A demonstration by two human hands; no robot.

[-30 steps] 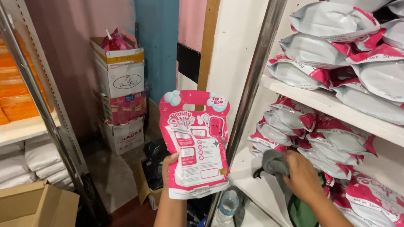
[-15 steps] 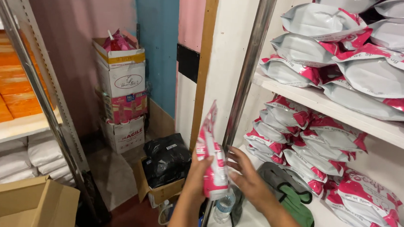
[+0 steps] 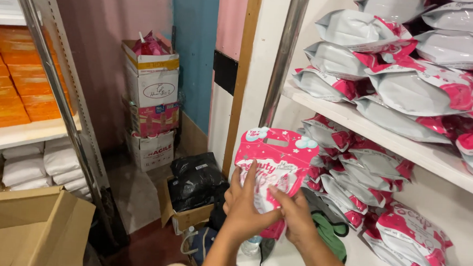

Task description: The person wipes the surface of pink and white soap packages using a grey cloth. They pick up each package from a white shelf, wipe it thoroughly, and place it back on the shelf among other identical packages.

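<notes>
Lower half of the pink pouch (image 3: 276,165) is covered by the left hand (image 3: 244,209) and right hand (image 3: 295,217), so can't see its bottom edge. Both forearms run off the frame's bottom. The cardboard box (image 3: 28,230) is clipped at the left corner too.

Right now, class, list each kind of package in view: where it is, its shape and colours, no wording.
Pink pouch: flat, pink and white, held by left hand and right hand.
Shelf pouches: plump, grey and pink, stacked right.
Cartons: white and pink, stacked by the wall.
Orange packs: flat, left shelf.
</notes>
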